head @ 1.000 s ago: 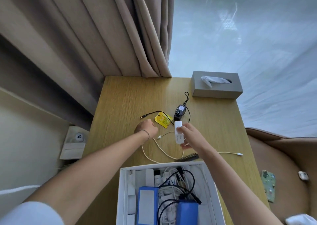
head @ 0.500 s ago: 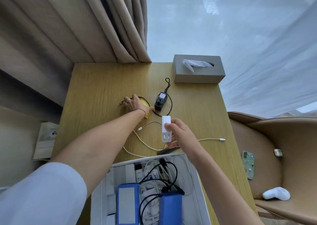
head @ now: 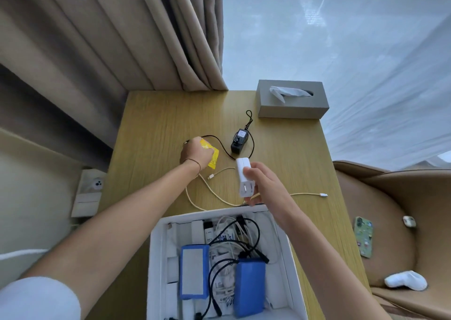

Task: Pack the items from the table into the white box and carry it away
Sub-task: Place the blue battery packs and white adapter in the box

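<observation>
Since a sec ago the right hand [head: 264, 185] has pulled the white charger [head: 244, 177] back toward the person, off the table centre & up to the far rim of the white box [head: 291, 249]. The left hand [head: 195, 152] has gone the other way, out to the yellow packet [head: 211, 155], & now has it lifted on a tilt.

Hands now: right pinches the charger, thumb on its front face, other fingers behind. Left is curled round the packet w/ a clenched grip; its fingers are hidden behind the hand, so the exact hold can't be told.

Key relation: the charger's long axis runs roughly away-to-near, prongs at the near end pointing at the box. It hangs just beyond the box's far edge, a bit right of centre. The box is right below & nearer, so the right hand is much closer to the drop than the left, which is well apart at far left. Prob. charger goes in first w/ a short pull toward the body, packet after.

Box is already crowded: two blue battery packs [head: 194, 271] & black cables [head: 234, 241]. Free room looks best along the far right wall.

Left on the table [head: 151, 124]: black adapter [head: 239, 141] w/ its cord, & a cream cable [head: 302, 194] running right, partly under the right hand.
</observation>
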Demonstrator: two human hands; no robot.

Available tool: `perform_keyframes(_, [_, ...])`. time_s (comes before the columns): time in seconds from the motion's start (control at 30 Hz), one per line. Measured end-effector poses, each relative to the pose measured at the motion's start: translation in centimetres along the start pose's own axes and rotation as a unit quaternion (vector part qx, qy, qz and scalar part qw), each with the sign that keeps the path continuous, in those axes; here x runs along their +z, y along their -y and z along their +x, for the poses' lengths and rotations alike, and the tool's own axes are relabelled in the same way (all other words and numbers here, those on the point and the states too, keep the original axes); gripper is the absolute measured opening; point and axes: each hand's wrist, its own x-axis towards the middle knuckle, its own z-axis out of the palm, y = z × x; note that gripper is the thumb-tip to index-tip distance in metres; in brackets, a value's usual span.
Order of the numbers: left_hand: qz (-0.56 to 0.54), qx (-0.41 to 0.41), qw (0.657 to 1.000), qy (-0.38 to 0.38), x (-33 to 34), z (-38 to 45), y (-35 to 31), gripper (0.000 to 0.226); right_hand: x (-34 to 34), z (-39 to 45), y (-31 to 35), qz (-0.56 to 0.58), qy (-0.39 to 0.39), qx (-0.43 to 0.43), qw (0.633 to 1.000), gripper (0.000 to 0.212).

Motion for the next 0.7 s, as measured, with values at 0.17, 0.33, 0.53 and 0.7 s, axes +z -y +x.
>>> perform_keyframes(0.17, [-0.108,0.062,0.992,-0.016,-4.5,-6.3,0.8,0.012,1.8,-2.9,-0.3,-0.044,0.038,-0.004,0.998,0.030])
perform_keyframes(0.33, [-0.127,0.100,0.987,-0.005,-7.7,-13.0,2.6,0.012,3.2,-5.7,-3.3,-0.170,0.052,-0.017,0.984,0.033])
perform_keyframes(0.53, [-0.175,0.089,0.980,0.012,-8.4,-18.9,5.7,0.023,4.2,-6.3,-6.4,-0.443,-0.013,-0.033,0.896,0.050])
perform_keyframes(0.7, [-0.168,0.063,0.983,0.040,-7.4,-21.3,8.3,0.041,5.2,-4.9,-8.2,-0.527,-0.063,-0.024,0.847,0.046])
